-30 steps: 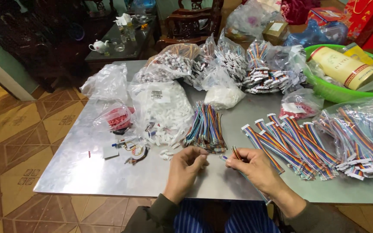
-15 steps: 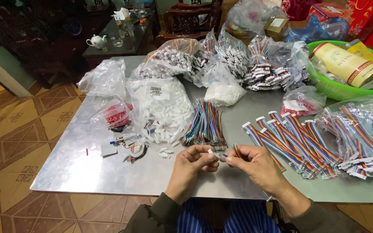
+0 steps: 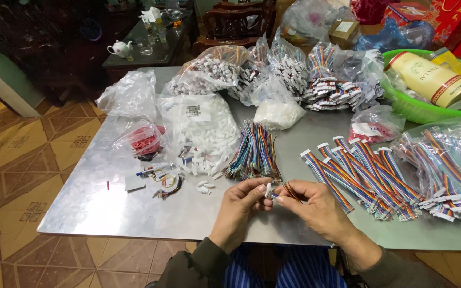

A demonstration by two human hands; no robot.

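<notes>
1. Two hands meet at the near edge of the grey metal bench [image 3: 97,208]: the left hand [image 3: 241,205] has its fingers pinched shut on a small white plastic connector housing [image 3: 268,191], and the right hand [image 3: 316,209] has its fingers clamped on a short rainbow-coloured ribbon wire [image 3: 289,191], its end right at the housing.
2. Judging by that, the wire end is being seated into the housing; finishing it would call for a straight, aligned push while the left hand holds firm.
3. Just beyond the hands lies a loose bundle of multicoloured wires [image 3: 254,154]; to the right, rows of finished rainbow cables with white plugs [image 3: 364,173].
4. Left of the bundle, a clear bag of white housings [image 3: 198,120] has spilled small pieces near a red-filled bag [image 3: 142,140].
5. Further bags crowd the back, beside a green plastic basin [image 3: 417,109]. Nothing blocks the hands.
</notes>
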